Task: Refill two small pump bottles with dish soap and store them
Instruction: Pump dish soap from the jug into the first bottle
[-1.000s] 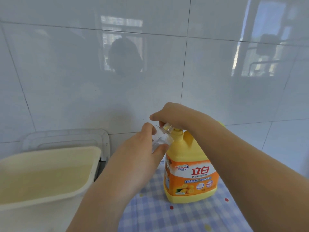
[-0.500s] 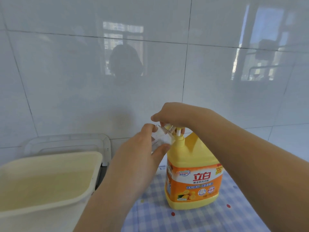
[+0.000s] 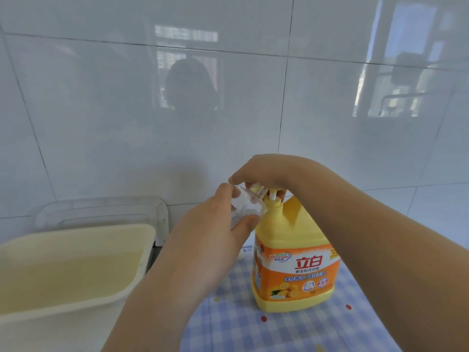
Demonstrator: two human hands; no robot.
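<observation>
A big yellow dish soap jug (image 3: 294,260) with an orange label stands on the checked cloth. My right hand (image 3: 266,174) lies curled over its white pump head (image 3: 349,195), whose stem shows raised. My left hand (image 3: 215,240) grips a small clear bottle (image 3: 247,207), tilted, with its mouth at the pump's spout. How much soap is in the small bottle cannot be made out. No second small bottle is visible.
A cream plastic basin (image 3: 142,265) holding yellowish water stands at the left, with a clear plastic lid or tray (image 3: 101,209) leaning behind it. White wall tiles (image 3: 355,123) rise right behind. The blue checked tablecloth (image 3: 266,331) covers the table at lower right.
The pump head has come up from its pressed position, so the white stem now shows. My left hand keeps the small bottle at the spout.
</observation>
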